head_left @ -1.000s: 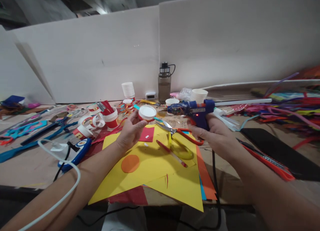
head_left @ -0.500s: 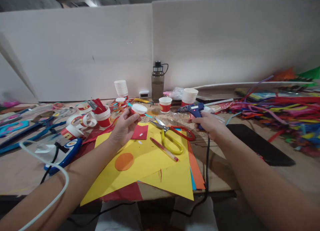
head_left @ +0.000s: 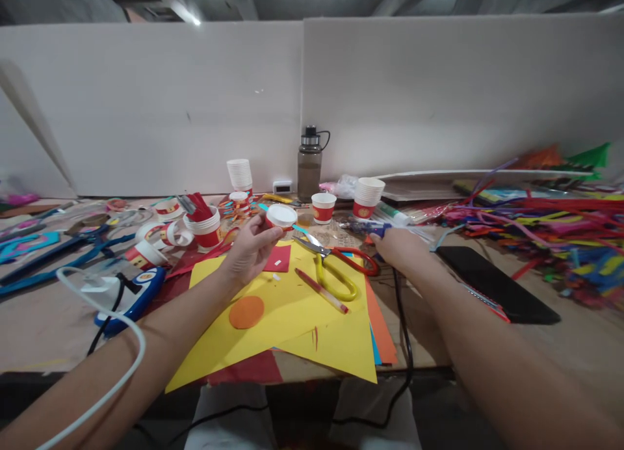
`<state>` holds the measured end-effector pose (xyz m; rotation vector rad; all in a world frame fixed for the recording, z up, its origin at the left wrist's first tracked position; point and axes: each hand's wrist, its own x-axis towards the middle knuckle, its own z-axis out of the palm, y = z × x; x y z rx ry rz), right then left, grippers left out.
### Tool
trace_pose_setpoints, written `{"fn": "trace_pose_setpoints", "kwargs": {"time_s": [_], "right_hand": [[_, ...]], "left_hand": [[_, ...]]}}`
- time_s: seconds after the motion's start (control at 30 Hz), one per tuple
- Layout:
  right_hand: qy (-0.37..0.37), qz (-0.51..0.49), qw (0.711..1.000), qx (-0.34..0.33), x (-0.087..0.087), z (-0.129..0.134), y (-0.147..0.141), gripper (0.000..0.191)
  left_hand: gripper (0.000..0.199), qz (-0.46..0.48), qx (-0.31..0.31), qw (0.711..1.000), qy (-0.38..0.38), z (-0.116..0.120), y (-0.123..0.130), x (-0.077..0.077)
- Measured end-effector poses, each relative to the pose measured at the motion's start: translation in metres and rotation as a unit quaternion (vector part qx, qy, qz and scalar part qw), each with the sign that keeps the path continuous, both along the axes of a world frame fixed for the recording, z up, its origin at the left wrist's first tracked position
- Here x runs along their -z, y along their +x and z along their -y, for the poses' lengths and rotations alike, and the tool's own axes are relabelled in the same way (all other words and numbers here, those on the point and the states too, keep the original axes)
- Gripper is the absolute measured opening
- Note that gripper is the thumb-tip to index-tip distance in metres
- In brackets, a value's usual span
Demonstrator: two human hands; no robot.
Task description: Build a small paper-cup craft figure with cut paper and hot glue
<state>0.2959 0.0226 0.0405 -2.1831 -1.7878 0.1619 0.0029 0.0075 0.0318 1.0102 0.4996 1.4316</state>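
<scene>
Nearest, yellow paper (head_left: 292, 333) lies on the worktop (head_left: 419, 346) below both hands. The left hand (head_left: 251, 250) pinches a shallow red-and-white cup piece (head_left: 281, 218) between thumb and fingers; the right hand (head_left: 400, 246) is wrapped round a glue gun (head_left: 363, 226), scissors (head_left: 322, 251) lying between them. Beyond both hands stand a paper cup (head_left: 324, 211) and, farther, a bottle (head_left: 309, 170).

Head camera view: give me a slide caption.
Left hand holds a round white-topped piece; right hand grips a blue glue gun.

The hands (head_left: 253, 247) hold a paper cup (head_left: 281, 216) and a glue gun (head_left: 374, 229).
</scene>
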Motion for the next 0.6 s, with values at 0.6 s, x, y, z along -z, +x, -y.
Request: {"fn": "trace_pose_setpoints", "kwargs": {"time_s": [0.6], "right_hand": [[0.201,-0.405,0.825,-0.338,-0.018,0.048,-0.129,0.035]], "left_hand": [[0.046,-0.020,0.038,0.999,0.033,0.017,0.010,-0.006]]}}
